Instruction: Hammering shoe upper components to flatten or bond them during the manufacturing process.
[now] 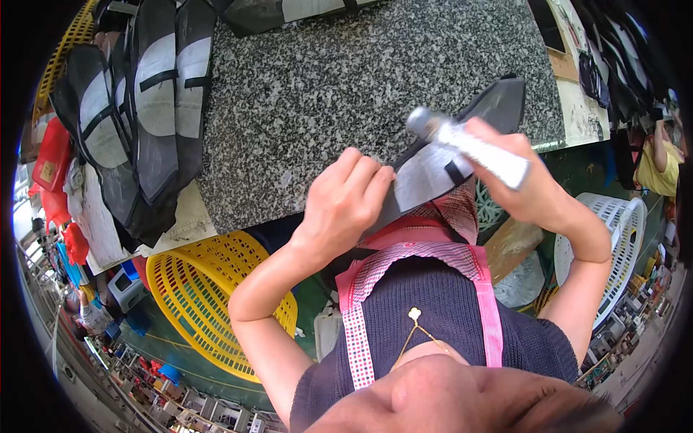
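My left hand (pixel 348 193) is closed at the left part of a dark grey, curved flat piece (pixel 426 177) with a light grey patch and a short black strap. The piece lies along the near edge of the stone slab (pixel 346 79), its far tip pointing to the upper right. Above it, my right hand (pixel 516 169) is closed round a white tool with a rounded grey end (pixel 473 150). Motion blurs this tool, so I cannot tell its exact kind. The fingertips of my left hand are partly hidden behind the knuckles.
Similar dark pieces (pixel 155 94) overlap at the slab's left, and another (pixel 274 11) lies at its far edge. A yellow basket (pixel 209 303) stands below on the left, a white basket (pixel 606 245) on the right. A person in yellow (pixel 660 169) is at far right.
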